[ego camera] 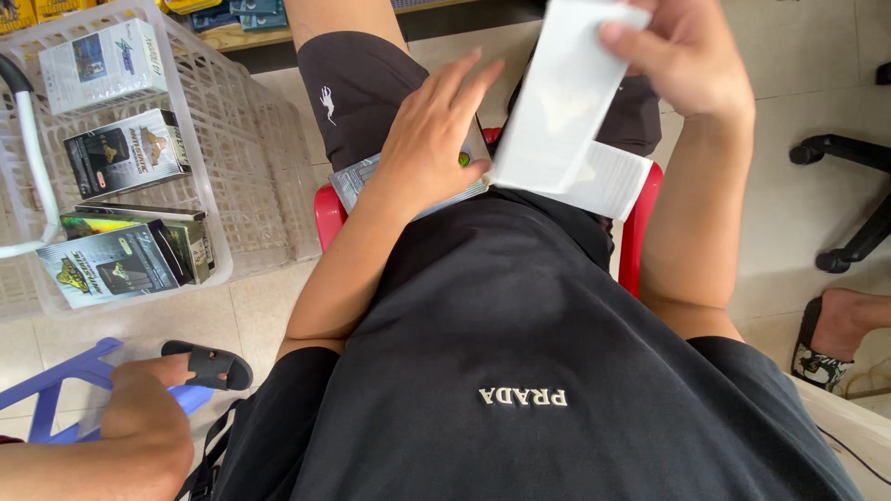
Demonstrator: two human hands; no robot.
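My left hand (434, 130) lies flat, fingers spread, on a flat boxed pack (353, 181) resting on my lap. My right hand (682, 56) is raised above my right thigh and pinches a long white sheet or flattened carton (561, 102), which bends down to a ribbed white end (613, 181) at my lap. I sit on a red stool (327, 215) in a black shirt and dark shorts.
A white plastic basket (251, 158) at the left holds several printed boxes (125, 153). Another person's hand (139, 417) grips a blue stool (65, 380) at the lower left, beside a black sandal (209, 364). A sandalled foot (835, 334) and a chair base (849, 158) are at the right.
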